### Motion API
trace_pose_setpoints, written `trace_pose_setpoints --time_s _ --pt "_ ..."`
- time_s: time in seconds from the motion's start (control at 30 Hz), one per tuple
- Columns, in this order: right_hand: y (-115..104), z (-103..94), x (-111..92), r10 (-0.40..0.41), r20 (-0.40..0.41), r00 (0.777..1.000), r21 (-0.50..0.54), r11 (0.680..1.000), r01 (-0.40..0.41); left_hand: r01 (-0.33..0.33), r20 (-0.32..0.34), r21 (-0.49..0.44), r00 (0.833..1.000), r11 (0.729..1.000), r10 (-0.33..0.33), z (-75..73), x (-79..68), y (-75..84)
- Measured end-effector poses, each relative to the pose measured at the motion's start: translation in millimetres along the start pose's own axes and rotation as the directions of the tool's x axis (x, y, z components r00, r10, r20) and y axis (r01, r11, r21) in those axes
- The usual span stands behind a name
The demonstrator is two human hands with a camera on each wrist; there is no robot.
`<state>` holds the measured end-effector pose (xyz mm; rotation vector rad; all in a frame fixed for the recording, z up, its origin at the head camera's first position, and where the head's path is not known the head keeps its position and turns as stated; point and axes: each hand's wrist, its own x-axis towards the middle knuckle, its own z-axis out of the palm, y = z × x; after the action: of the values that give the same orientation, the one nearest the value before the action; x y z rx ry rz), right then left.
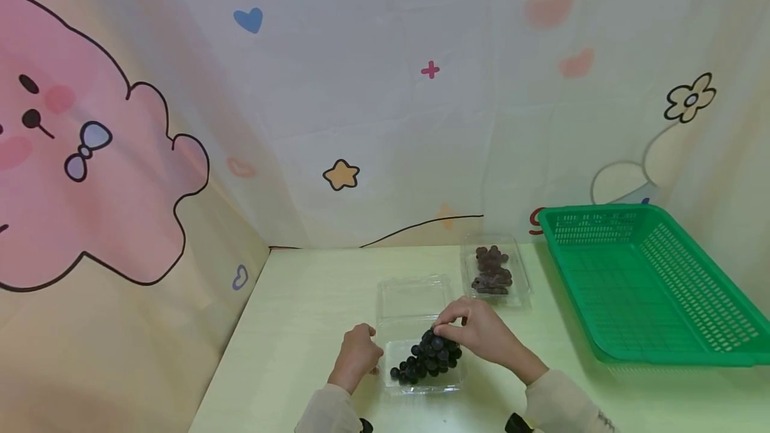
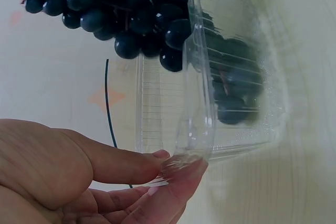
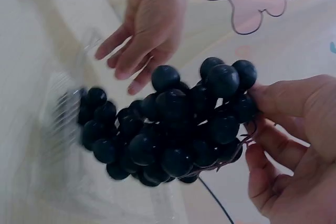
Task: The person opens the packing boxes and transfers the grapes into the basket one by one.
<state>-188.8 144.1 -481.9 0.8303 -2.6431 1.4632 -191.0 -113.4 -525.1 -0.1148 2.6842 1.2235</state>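
Observation:
A bunch of dark grapes point(image 1: 432, 355) hangs tilted from my right hand point(image 1: 481, 331), its lower end in a clear plastic clamshell box point(image 1: 421, 389). In the right wrist view, the fingers and thumb of that hand pinch the bunch point(image 3: 176, 129) at its stem end. On the box's left side is my left hand point(image 1: 356, 358). The left wrist view shows its thumb and fingers pinching the box's clear rim point(image 2: 197, 98) at a corner. The box's lid point(image 1: 415, 296) lies folded back, away from me.
Behind and to the right, another clear box point(image 1: 520, 289) holds a brownish-purple bunch of grapes point(image 1: 493, 271). A large green plastic basket point(image 1: 601, 346) stands at the right of the pale table point(image 1: 283, 326). A printed curtain point(image 1: 385, 105) hangs behind the table.

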Motion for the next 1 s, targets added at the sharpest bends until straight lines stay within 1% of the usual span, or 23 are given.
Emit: trace_pose_setpoints --time_s 0.03,0.13,0.23,0.33,0.5,0.73,1.0 --pt "-2.5 -2.1 1.0 0.029 0.011 1.000 0.019 0.999 -0.029 -0.001 -0.003 -0.002 1.000 1.000 0.001 0.0 0.1 -0.3" --pt "-8.1 -7.2 3.8 0.082 0.034 0.996 0.060 0.995 -0.084 -0.006 -0.007 -0.007 1.000 1.000 0.006 0.0 0.1 -1.1" --pt "-13.2 -10.8 6.3 0.105 0.045 0.993 0.089 0.990 -0.109 -0.007 -0.006 -0.017 1.000 1.000 0.007 -0.3 -0.2 -1.1" --pt "-17.7 -14.1 8.6 0.103 0.042 0.994 0.100 0.989 -0.107 -0.002 -0.004 -0.015 1.000 1.000 0.002 -0.2 -0.2 -1.4" --pt "-24.2 -18.3 11.5 0.095 0.035 0.995 0.087 0.991 -0.098 0.003 -0.003 -0.005 1.000 1.000 -0.003 -0.5 0.4 -1.2" --pt "-31.7 -25.1 11.3 0.086 -0.002 0.996 0.103 0.991 -0.086 -0.019 0.009 0.002 1.000 1.000 0.019 -2.4 -0.2 0.7" --pt "-43.3 -30.7 11.6 0.084 -0.028 0.996 0.118 0.990 -0.080 -0.001 0.010 0.005 1.000 1.000 0.001 -3.1 0.4 1.8"
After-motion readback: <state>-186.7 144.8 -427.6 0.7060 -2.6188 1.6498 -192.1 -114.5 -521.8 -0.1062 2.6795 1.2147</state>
